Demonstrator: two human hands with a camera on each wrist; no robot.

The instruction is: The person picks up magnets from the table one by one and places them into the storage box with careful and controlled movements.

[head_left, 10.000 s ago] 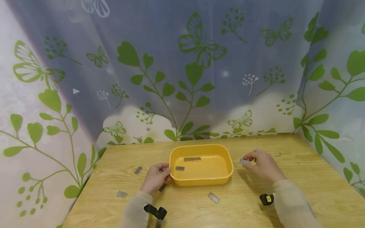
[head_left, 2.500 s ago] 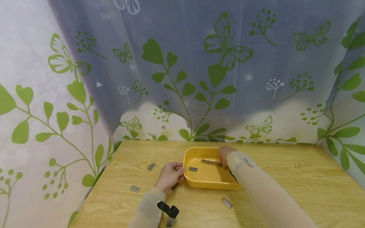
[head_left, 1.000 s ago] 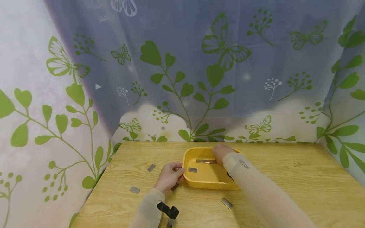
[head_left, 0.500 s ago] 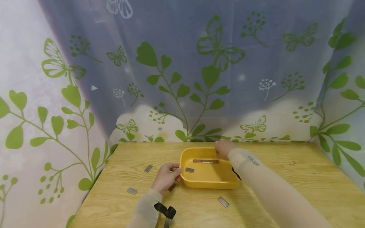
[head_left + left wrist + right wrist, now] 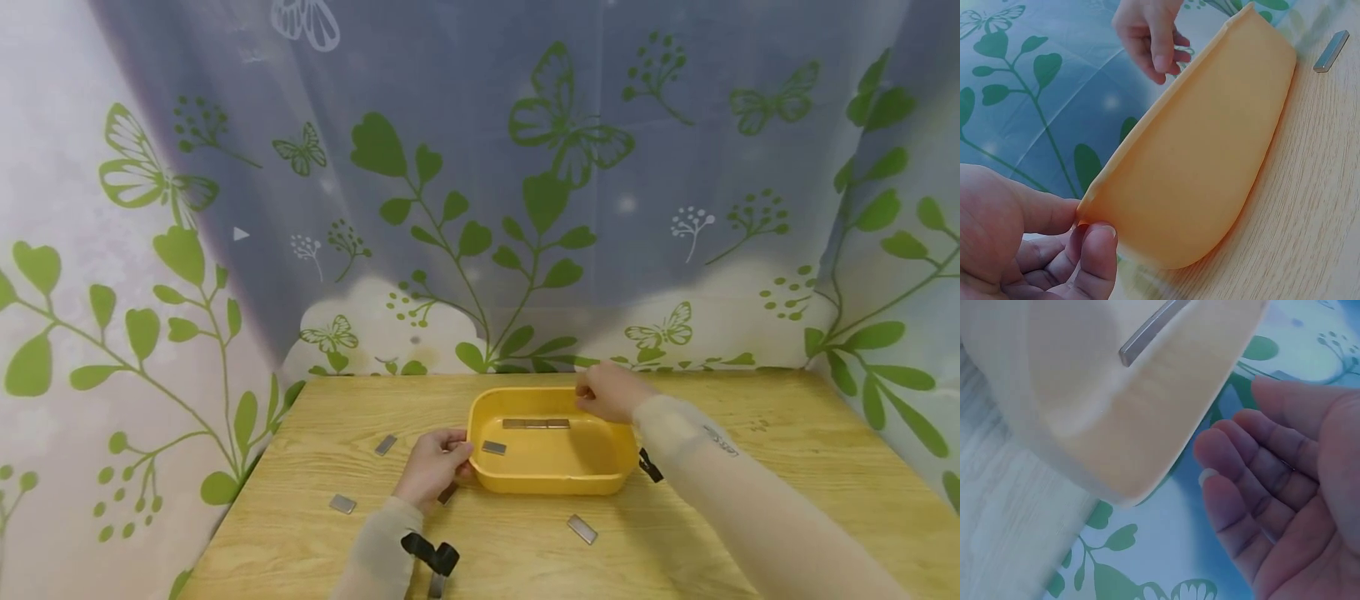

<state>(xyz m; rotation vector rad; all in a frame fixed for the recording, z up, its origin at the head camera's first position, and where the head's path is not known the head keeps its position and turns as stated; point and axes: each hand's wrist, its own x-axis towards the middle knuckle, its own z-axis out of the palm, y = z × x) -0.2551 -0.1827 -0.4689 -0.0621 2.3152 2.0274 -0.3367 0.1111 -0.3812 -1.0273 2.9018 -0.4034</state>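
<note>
A shallow, round-cornered yellow plastic tray [image 5: 552,479] is sitting toward the middle of the wooden table [image 5: 750,433], nearer its back edge. Inside it, a long grey metal bar [image 5: 536,423] is lying along the far wall and a short grey metal piece [image 5: 493,447] is lying by the left wall.

The left hand [image 5: 433,467] is pinching the tray's left rim between thumb and curled fingers; the left wrist view is showing this grip close up, with the smooth matte outer wall [image 5: 1210,169] filling the frame. The right hand [image 5: 609,392] is hovering above the tray's back right corner, empty, its fingers loosely bent; the right wrist view is showing the relaxed palm [image 5: 1297,494] clear of the rim, with the bar's end [image 5: 1147,331] visible inside.

Flat grey metal rectangles are lying loose on the grained wood: one [image 5: 582,528] in front of the tray, two [image 5: 386,444] [image 5: 342,503] toward the left edge, and one [image 5: 447,494] partly hidden under the left hand.

A curtain printed with green leaves and butterflies [image 5: 525,208] is hanging behind the table.
</note>
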